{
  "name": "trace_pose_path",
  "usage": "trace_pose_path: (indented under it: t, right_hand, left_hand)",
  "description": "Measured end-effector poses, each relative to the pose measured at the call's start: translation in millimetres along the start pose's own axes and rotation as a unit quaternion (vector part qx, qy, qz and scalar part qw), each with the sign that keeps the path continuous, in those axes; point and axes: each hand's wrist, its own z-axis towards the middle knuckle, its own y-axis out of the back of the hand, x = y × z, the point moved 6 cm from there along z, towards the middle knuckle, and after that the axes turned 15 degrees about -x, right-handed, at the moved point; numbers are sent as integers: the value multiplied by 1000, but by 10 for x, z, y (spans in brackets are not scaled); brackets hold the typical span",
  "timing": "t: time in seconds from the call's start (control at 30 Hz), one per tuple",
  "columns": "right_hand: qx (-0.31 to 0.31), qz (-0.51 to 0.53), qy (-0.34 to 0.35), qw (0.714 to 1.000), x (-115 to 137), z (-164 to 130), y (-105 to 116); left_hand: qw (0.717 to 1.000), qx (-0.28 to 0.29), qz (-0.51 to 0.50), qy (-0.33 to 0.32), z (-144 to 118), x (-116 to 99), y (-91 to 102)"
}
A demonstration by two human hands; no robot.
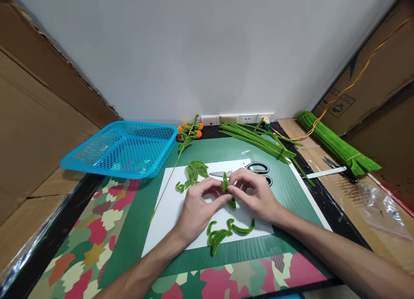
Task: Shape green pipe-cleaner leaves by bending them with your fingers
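Pinching away, our left hand (203,200) and right hand (254,192) both have their grip closed on a green leaf (225,184) above the paper (163,219). We'd judge plenty is done: the far cluster (195,171), left, and the near cluster (220,239) are already curled. This leaf looks unfinished to us. Far right, stems (255,140) and a bundle (336,140) lie unbent; how many are left to shape, we can't tell.

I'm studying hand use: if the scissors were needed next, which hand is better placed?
Probably the right hand: it is nearer the scissors' handles than the left hand. Both hold a green piece.
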Motion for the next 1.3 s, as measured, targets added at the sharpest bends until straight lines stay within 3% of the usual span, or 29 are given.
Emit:
trace_pose_path:
  t: [0.27,0.4,0.77,0.9,1.3]
  right_hand:
    - [32,38,-95,994,-164,17,-17]
    - [44,61,-100,992,-180,27,-31]
    - [58,76,-120,988,-165,18,-64]
    - [57,60,-107,991,-140,16,-69]
    - [98,118,-135,979,-190,-5,-113]
  left_hand:
    - [999,-9,-18,46,50,78,42]
    - [996,23,-28,78,52,97,17]
    - [990,7,-64,123,61,173,34]
    - [982,32,-84,166,28,209,6]
    - [973,70,-118,184,6,191,-36]
